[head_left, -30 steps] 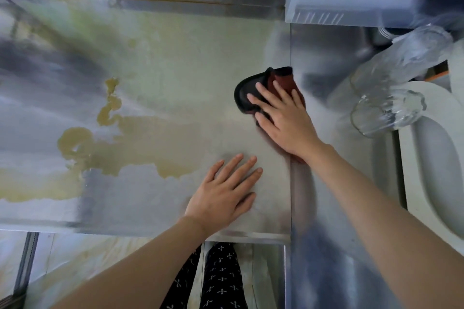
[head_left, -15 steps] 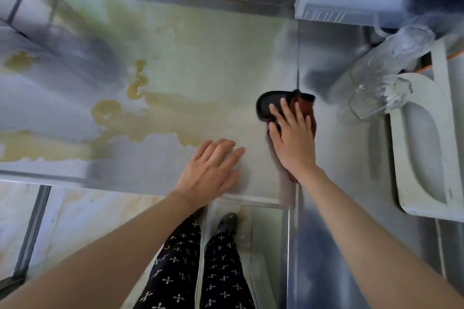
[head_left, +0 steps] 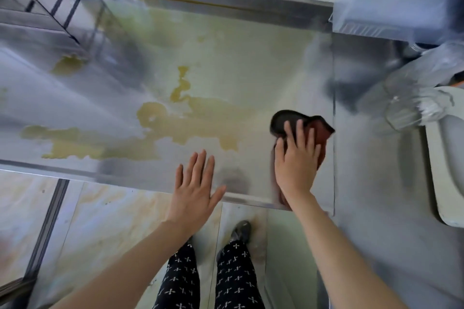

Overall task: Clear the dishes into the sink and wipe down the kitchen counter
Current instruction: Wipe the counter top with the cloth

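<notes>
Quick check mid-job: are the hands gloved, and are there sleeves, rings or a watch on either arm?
No gloves: the left hand and right hand are bare, with no ring or watch showing. The left forearm and right forearm are uncovered; no sleeve is in view. Below are black trousers with small white crosses.

Right hand (head_left: pixel 296 165) pulled the cloth (head_left: pixel 322 130) toward the front of the counter (head_left: pixel 226 70); left hand (head_left: pixel 194 190) drew back.

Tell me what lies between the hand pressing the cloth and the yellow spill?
In the head view, only bare counter lies between the right hand on the cloth and the yellow spill; the left hand sits nearer the front edge.
</notes>
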Demonstrator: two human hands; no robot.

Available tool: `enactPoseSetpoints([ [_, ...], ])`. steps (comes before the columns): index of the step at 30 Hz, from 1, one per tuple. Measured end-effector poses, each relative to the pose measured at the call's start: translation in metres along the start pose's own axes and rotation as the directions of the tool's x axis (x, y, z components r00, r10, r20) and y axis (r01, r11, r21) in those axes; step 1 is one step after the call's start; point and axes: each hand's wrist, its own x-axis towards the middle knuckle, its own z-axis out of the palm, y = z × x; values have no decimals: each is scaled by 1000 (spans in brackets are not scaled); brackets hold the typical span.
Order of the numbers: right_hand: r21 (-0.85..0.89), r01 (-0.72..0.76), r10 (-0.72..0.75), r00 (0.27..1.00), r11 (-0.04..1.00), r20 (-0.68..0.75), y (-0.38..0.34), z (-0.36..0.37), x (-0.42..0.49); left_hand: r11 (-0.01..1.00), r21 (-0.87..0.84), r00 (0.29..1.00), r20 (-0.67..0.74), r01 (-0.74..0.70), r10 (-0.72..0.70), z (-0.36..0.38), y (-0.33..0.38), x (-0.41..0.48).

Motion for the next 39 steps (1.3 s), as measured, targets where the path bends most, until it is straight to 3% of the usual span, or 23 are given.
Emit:
enactPoseSetpoints([
  [2, 40, -70, 71, 998, 997, -4, -31, 8, -11, 999, -43, 1000, -2, 0, 0, 2, -1, 0],
  [4, 5, 156, -156, 986, 988, 61, -61, 19, -32, 997, -82, 1000, 20, 0, 1, 3, -3, 1],
  [6, -25, 367, -356, 914, 930, 193, -71, 20, -45, 994, -110, 998, 56, -17, 24, -2, -4, 0],
  [8, -37, 407, -385, 886, 913, 257, -62, 15, -37, 983, -172, 994, 72, -64, 77, -9, -9, -2],
  [10, -57, 296, -279, 938, 954, 205, -48, 9, -28, 958, -273, 993, 49, -87, 104, -21, -23, -4],
  [12, -23, 72, -69, 990, 997, 121, -44, 6, -22, 968, -231, 994, -67, -98, 84, -38, -45, -1],
  [15, 24, -107, 104, 990, 994, 94, -74, 14, -26, 984, -178, 998, -52, 15, -25, -63, -89, 18],
  [20, 11, 157, -156, 971, 988, 182, -128, 34, -47, 989, -3, 980, 138, 145, -144, -75, -152, 44],
  [23, -31, 206, -195, 958, 978, 212, -117, 32, -46, 982, 36, 952, 244, 184, -187, -75, -162, 48],
  [25, -47, 116, -107, 980, 992, 169, -107, 29, -43, 983, 62, 942, 281, 172, -183, -75, -163, 50],
  [28, 18, -165, 162, 982, 986, 101, -121, 31, -46, 984, 74, 939, 294, 162, -177, -76, -162, 52],
  [29, 33, -169, 165, 981, 985, 107, -132, 34, -51, 984, 79, 938, 298, 159, -176, -76, -162, 52],
  [31, 9, 9, -11, 986, 1000, 164, -147, 38, -64, 985, 83, 937, 304, 152, -170, -77, -163, 52],
  [34, -54, 258, -234, 931, 965, 279, -132, 32, -65, 987, 70, 942, 296, 143, -157, -76, -163, 51],
  [36, -80, 166, -145, 965, 983, 217, -112, 28, -51, 989, 52, 945, 290, 140, -149, -75, -165, 50],
  [39, -25, -176, 178, 979, 984, 96, -110, 26, -30, 990, 25, 951, 273, 142, -143, -73, -166, 49],
])
